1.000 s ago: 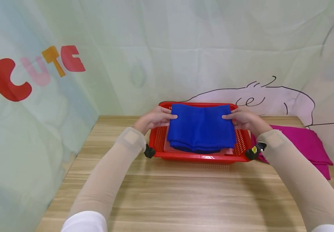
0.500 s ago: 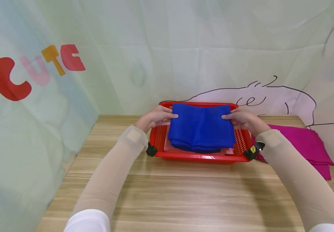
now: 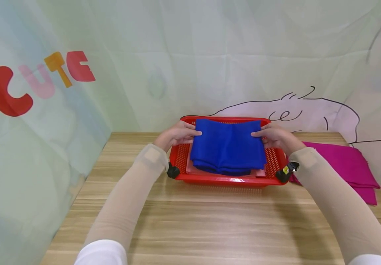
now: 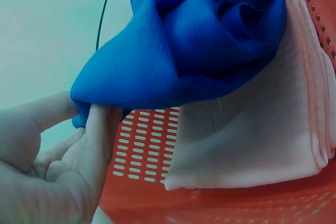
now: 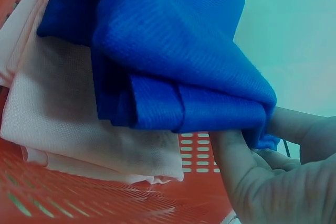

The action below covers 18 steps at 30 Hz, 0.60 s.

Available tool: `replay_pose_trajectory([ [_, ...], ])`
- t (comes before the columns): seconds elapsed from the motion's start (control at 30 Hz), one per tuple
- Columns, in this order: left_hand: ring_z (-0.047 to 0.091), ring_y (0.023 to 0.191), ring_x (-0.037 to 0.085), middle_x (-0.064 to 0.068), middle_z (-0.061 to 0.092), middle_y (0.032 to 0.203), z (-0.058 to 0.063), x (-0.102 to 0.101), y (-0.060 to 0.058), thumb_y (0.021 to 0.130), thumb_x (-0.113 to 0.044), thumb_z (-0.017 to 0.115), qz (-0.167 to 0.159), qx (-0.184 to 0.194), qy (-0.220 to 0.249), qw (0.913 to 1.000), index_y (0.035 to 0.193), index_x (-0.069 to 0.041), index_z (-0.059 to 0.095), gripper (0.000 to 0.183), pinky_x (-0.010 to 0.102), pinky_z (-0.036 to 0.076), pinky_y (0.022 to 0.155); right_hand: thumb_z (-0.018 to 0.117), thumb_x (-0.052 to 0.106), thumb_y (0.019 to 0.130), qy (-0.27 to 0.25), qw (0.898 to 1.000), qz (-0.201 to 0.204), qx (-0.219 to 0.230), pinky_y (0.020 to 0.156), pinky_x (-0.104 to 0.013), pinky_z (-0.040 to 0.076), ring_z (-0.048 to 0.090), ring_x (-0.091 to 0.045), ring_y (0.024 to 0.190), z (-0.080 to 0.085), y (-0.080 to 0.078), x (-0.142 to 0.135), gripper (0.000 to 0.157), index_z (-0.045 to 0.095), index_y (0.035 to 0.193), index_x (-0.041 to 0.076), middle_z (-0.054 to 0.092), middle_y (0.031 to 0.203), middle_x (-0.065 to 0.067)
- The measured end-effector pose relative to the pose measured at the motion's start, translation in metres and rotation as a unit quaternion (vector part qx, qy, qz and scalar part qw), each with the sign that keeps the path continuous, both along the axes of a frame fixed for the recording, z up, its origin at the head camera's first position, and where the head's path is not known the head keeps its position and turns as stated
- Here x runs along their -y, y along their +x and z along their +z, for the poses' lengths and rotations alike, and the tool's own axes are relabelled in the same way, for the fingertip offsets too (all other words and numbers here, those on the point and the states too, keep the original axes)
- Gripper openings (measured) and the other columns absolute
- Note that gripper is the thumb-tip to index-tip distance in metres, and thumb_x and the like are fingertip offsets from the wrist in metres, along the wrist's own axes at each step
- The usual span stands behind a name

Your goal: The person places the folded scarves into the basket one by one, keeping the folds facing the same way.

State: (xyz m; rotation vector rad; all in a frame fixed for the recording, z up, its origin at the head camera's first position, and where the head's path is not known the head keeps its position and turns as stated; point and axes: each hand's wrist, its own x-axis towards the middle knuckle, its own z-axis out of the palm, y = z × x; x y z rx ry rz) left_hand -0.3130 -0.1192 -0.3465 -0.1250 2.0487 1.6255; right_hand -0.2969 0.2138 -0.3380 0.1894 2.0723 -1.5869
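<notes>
Over the red basket (image 3: 238, 180), near the far edge of the table (image 3: 217, 228), I have the blue cloth (image 3: 228, 145) stretched, folded, between both sides of a two-handed hold. The left hand (image 3: 178, 133) pinches its upper corner, thumb on the near face and fingers tucked behind; the right hand (image 3: 278, 136) pinches the opposite corner the same way, so both are clamped on the fabric. The cloth's upper edge lies near the back rim, while its folded lower edge drops toward the front, within the basket's outline. Under it, I find the pink cloth (image 4: 247, 145) folded inside the basket, with neither hand gripping it. Whether the blue folds rest on those pink layers or hang just above, I can't fairly tell, as the angles hide the contact. As for progress, I judge the work to be partway along: the pink cloth is already in the basket, and the blue one is above it but not yet released. The magenta cloth (image 3: 342, 160) lies folded on the table to the right of the basket, partly hidden by the right forearm (image 3: 334, 198); no hand holds it, so I count it as remaining.
</notes>
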Motion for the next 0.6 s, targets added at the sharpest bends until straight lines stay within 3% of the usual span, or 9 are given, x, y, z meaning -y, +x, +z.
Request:
replay_pose_trajectory([
  [0.2, 0.065, 0.109, 0.026, 0.017, 0.058, 0.134, -0.0014, 0.0006, -0.0003, 0.093, -0.013, 0.071, -0.004, -0.005, -0.007, 1.0, 0.15, 0.005, 0.036, 0.07, 0.032, 0.055, 0.089, 0.063, 0.013, 0.099, -0.008, 1.0, 0.011, 0.003, 0.088, -0.042, 0.055, 0.071, -0.017, 0.079, -0.0002, -0.0009, 0.0011, 0.05, 0.042, 0.138, -0.01, 0.071, 0.087, -0.001],
  [0.6, 0.066, 0.107, 0.028, 0.018, 0.057, 0.135, -0.0066, 0.0023, -0.0009, 0.092, -0.015, 0.073, -0.004, -0.01, -0.024, 0.9997, 0.15, 0.004, 0.037, 0.071, 0.04, 0.051, 0.098, 0.061, 0.011, 0.1, 0.008, 1.0, 0.022, 0.002, 0.091, -0.044, 0.054, 0.071, -0.019, 0.083, -0.0039, -0.0028, 0.0022, 0.05, 0.041, 0.14, -0.013, 0.071, 0.092, -0.005],
])
